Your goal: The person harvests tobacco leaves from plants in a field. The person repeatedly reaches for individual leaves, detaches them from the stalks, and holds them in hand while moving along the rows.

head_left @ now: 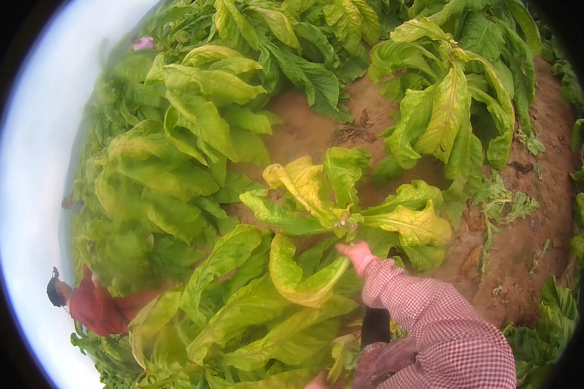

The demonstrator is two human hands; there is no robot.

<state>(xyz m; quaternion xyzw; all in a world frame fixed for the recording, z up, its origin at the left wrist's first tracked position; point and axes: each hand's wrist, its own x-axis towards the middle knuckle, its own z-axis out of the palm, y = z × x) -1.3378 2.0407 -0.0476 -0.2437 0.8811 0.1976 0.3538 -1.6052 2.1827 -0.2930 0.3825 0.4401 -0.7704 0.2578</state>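
A tobacco plant (346,222) with yellow-green leaves spreads out from its stalk in the middle of the view. From the lower right, my right hand (358,254) reaches to just below the stalk's top. It appears closed around the narrow base of a curled, yellowing tobacco leaf (305,282), though most of the fingers are hidden. A red-and-white checked sleeve (441,318) covers that arm. Only a small part of my left hand (318,381) shows at the bottom edge, beside lower leaves, with its fingers cut off from view.
Dense tobacco plants (156,168) fill the left side. Another big plant (451,104) stands at the upper right. Reddish bare soil (525,240) runs along the right, with wilted leaf scraps (503,201) on it. A person in red (100,308) bends among the plants at far left.
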